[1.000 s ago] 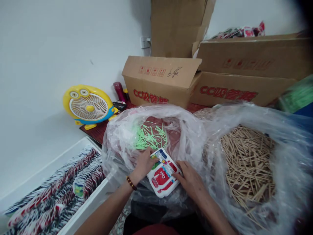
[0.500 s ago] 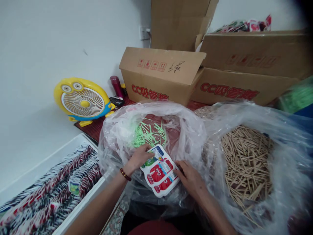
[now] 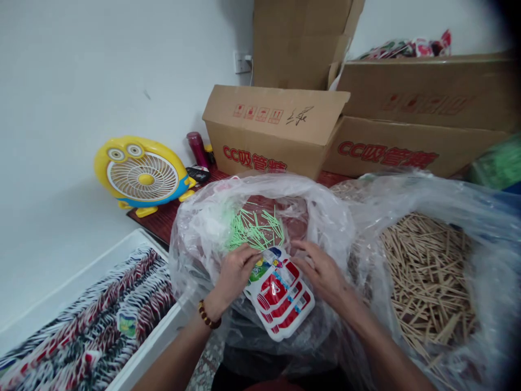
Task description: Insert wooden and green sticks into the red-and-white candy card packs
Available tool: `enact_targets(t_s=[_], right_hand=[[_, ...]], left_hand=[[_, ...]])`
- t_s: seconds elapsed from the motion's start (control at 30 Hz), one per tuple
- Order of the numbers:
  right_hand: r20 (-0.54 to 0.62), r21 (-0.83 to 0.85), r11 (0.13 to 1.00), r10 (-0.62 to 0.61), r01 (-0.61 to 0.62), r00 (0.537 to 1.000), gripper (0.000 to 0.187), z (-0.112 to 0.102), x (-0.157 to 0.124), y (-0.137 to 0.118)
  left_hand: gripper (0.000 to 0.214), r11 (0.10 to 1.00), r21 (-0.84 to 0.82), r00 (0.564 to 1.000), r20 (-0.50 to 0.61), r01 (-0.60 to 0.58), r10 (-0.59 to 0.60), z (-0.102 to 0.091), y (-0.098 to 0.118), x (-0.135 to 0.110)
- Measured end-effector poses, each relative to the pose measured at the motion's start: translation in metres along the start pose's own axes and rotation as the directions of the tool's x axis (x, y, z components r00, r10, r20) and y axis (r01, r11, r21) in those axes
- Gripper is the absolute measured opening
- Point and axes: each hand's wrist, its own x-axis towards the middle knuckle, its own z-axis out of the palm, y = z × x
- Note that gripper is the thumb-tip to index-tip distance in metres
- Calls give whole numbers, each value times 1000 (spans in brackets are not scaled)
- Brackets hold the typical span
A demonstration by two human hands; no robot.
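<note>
My left hand (image 3: 234, 271) grips the upper left edge of a fanned stack of red, white and blue printed packets (image 3: 280, 296), with a bead bracelet on its wrist. My right hand (image 3: 323, 271) rests on the stack's upper right edge, fingers curled toward the packets. Both hands sit at the mouth of a clear plastic bag (image 3: 203, 228) holding green sticks (image 3: 254, 228). To the right, a second clear bag (image 3: 411, 187) is full of tan sticks (image 3: 431, 277).
A white tray (image 3: 163, 326) of red, white and black packets lies at lower left. A yellow cartoon desk fan (image 3: 142, 176) stands by the white wall. Cardboard boxes with red print (image 3: 271, 133) line the back, beside a maroon bottle (image 3: 197, 146).
The packets have fanned out further into several overlapping pieces. My right hand has moved up from the stack's lower right to its upper right edge. The view shifted slightly.
</note>
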Motion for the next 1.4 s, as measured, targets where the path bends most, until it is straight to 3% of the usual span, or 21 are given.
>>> enact_targets(t_s=[0.1,0.2,0.4,0.67,0.97,1.2,1.33,1.4], right_hand=[[83,197,980,-12,-4,996,17,10,18,-16],[158,289,956,-2,-44,987,22,18,24,-27],[293,259,966,-69,-10,953,24,28,28,-26],[388,153,978,-190,140,902,30,48,54,-27],[365,171,975,-197,142,910,18,57,76,-41],[435,157,987,-109,44,894,35,54,87,-38],[422,184,982,-33,-50,906,39,63,121,-28],[342,18,998,57,-67,938,40,76,145,-25]], left_hand=[[26,960,-245,989,104,132,-109,-2,13,-8],[21,874,-425,971,69,236,-229,0,17,-19],[28,845,-407,923,-10,347,-384,2,3,-38],[31,913,-257,943,-17,316,-332,-18,-18,-39],[24,794,-471,907,31,383,-420,-28,-31,-28],[29,847,-412,938,68,337,-340,-34,-39,-16],[31,839,-422,937,98,343,-334,-38,-47,-6],[27,836,-443,941,64,325,-332,-43,-51,-4]])
